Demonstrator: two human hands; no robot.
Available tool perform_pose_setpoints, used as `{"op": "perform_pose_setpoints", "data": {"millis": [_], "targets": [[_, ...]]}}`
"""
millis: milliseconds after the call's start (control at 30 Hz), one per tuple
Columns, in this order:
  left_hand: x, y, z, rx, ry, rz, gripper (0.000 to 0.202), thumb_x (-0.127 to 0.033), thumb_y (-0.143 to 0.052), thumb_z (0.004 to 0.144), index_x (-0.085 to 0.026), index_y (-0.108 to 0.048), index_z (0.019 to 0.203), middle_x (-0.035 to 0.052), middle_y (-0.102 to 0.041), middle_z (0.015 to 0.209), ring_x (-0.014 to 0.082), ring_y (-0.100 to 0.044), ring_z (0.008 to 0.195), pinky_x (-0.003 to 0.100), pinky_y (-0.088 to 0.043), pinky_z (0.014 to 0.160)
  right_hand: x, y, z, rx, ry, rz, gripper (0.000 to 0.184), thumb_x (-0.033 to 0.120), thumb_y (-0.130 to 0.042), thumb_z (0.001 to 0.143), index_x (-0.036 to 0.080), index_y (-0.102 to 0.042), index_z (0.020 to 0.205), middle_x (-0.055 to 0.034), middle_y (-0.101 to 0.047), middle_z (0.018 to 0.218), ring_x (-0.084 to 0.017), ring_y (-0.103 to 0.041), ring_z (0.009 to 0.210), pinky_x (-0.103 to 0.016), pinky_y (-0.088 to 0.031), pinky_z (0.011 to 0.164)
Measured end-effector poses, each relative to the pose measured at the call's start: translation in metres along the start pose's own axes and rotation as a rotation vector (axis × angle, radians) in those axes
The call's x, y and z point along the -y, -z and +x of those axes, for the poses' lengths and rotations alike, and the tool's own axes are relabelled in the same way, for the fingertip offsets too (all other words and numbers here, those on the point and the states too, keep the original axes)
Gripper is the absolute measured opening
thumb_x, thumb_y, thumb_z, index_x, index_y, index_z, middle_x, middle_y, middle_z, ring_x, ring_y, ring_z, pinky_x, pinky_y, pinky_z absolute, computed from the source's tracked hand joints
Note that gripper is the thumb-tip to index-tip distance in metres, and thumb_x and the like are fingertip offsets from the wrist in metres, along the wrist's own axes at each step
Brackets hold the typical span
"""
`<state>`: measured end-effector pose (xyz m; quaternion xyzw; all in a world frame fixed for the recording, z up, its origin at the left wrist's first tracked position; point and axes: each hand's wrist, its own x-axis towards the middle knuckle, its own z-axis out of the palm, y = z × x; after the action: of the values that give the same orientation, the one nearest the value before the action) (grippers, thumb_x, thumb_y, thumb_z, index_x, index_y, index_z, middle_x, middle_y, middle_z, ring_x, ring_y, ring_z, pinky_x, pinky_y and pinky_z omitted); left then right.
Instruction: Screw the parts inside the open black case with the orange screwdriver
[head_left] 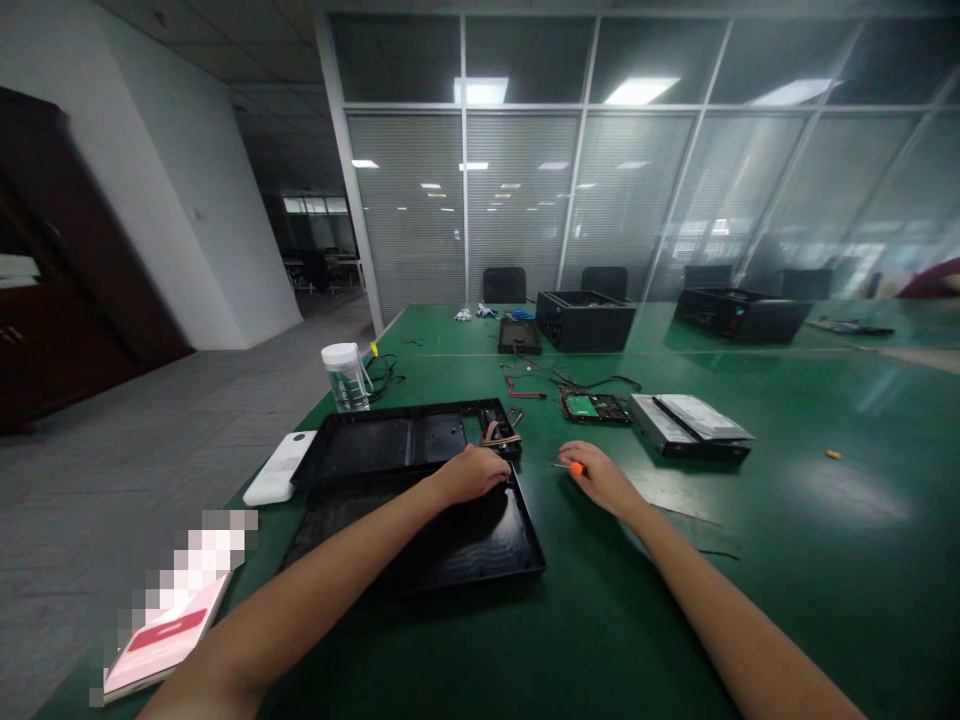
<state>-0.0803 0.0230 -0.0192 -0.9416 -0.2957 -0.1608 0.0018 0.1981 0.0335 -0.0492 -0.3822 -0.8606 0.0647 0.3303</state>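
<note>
My left hand [474,472] rests with curled fingers on the far right corner of a black plastic panel [420,545], next to a bundle of coloured wires [499,433]. A second black panel [397,440] lies just beyond it. What the left fingers hold, if anything, is hidden. My right hand [600,477] lies on the green table [787,560] and is closed round a small screwdriver with an orange handle [570,466].
Beyond the hands lie a green circuit board [592,406], a grey disc drive [690,425] and loose cables. A clear jar with a white lid [346,376] and a white device [279,466] stand at the left. Open black computer cases [585,318] are at the far side.
</note>
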Motion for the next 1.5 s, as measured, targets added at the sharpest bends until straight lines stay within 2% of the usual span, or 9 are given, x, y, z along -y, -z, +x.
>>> {"op": "perform_pose_setpoints", "data": {"millis": [200,400,700,867,1100,1233,1333,1433,1500], "targets": [[0.001,-0.021,-0.004,-0.158,0.064,-0.197,0.016,-0.015,-0.049,0.083,-0.018,-0.065,0.078,0.002,-0.067,0.087,0.0144,-0.057,0.084,0.029,-0.039,0.083,0.002,-0.003,0.006,-0.036,-0.006,-0.001,0.022,0.022,-0.044,0.085,0.021,-0.062,0.095,-0.009,-0.059,0.103,-0.02,-0.055,0.098,-0.037,-0.043,0.088],[-0.003,-0.026,-0.005,-0.222,0.084,-0.141,0.019,-0.013,-0.046,0.083,-0.016,-0.061,0.072,0.0027,-0.065,0.08,0.0144,-0.055,0.079,0.029,-0.039,0.08,0.008,-0.001,0.008,-0.013,-0.048,-0.011,0.023,0.022,-0.041,0.086,0.02,-0.061,0.097,-0.008,-0.061,0.102,-0.019,-0.056,0.095,-0.034,-0.044,0.085],[-0.006,-0.036,-0.006,-0.263,0.07,-0.038,0.021,-0.017,-0.042,0.088,-0.016,-0.061,0.079,0.0052,-0.064,0.084,0.0166,-0.054,0.083,0.032,-0.041,0.08,0.008,-0.001,0.005,-0.018,-0.191,-0.106,0.022,0.024,-0.045,0.081,0.023,-0.062,0.096,-0.0055,-0.065,0.095,-0.021,-0.059,0.086,-0.034,-0.044,0.077],[-0.004,-0.033,-0.006,-0.236,0.043,-0.021,0.02,-0.017,-0.041,0.088,-0.015,-0.061,0.083,0.0059,-0.064,0.086,0.0168,-0.054,0.085,0.032,-0.041,0.081,0.015,0.0,0.007,-0.075,-0.27,-0.098,0.023,0.036,-0.053,0.077,0.023,-0.057,0.096,-0.0056,-0.063,0.087,-0.02,-0.058,0.077,-0.032,-0.044,0.068],[0.002,-0.029,-0.007,-0.21,-0.055,-0.028,0.021,-0.015,-0.041,0.088,-0.014,-0.061,0.084,0.0069,-0.064,0.087,0.016,-0.055,0.086,0.03,-0.042,0.08,0.013,0.003,0.007,-0.078,-0.368,0.181,0.022,0.024,-0.049,0.074,0.021,-0.04,0.093,0.0054,-0.043,0.068,-0.01,-0.043,0.055,-0.023,-0.037,0.051],[0.003,-0.03,-0.006,-0.23,-0.031,-0.044,0.022,-0.015,-0.04,0.087,-0.014,-0.061,0.083,0.0067,-0.064,0.087,0.0156,-0.055,0.084,0.03,-0.042,0.08,0.017,0.01,0.013,-0.077,-0.379,0.394,0.028,0.035,-0.049,0.079,0.02,-0.044,0.103,0.0037,-0.047,0.069,-0.01,-0.046,0.054,-0.023,-0.039,0.049],[0.004,-0.029,-0.005,-0.196,-0.066,-0.03,0.021,-0.015,-0.042,0.086,-0.014,-0.062,0.083,0.0069,-0.064,0.086,0.0164,-0.055,0.085,0.03,-0.043,0.081,0.025,0.019,0.016,-0.168,-0.468,0.507,0.037,0.048,-0.041,0.083,0.019,-0.047,0.105,0.0013,-0.053,0.065,-0.011,-0.046,0.049,-0.023,-0.036,0.043],[0.005,-0.026,-0.005,-0.183,-0.111,-0.04,0.02,-0.015,-0.043,0.086,-0.015,-0.062,0.082,0.007,-0.064,0.089,0.0163,-0.054,0.086,0.03,-0.042,0.083,0.034,0.03,0.016,-0.292,-0.519,0.536,0.038,0.054,-0.046,0.08,0.018,-0.051,0.09,0.0026,-0.052,0.055,-0.01,-0.042,0.042,-0.021,-0.031,0.039],[0.005,-0.025,-0.006,-0.182,-0.125,-0.067,0.019,-0.015,-0.043,0.085,-0.016,-0.062,0.081,0.0065,-0.064,0.09,0.0159,-0.054,0.087,0.03,-0.042,0.083,0.038,0.036,0.015,-0.294,-0.498,0.514,0.035,0.054,-0.053,0.075,0.018,-0.051,0.076,0.0032,-0.049,0.05,-0.01,-0.041,0.041,-0.022,-0.031,0.039]]}}
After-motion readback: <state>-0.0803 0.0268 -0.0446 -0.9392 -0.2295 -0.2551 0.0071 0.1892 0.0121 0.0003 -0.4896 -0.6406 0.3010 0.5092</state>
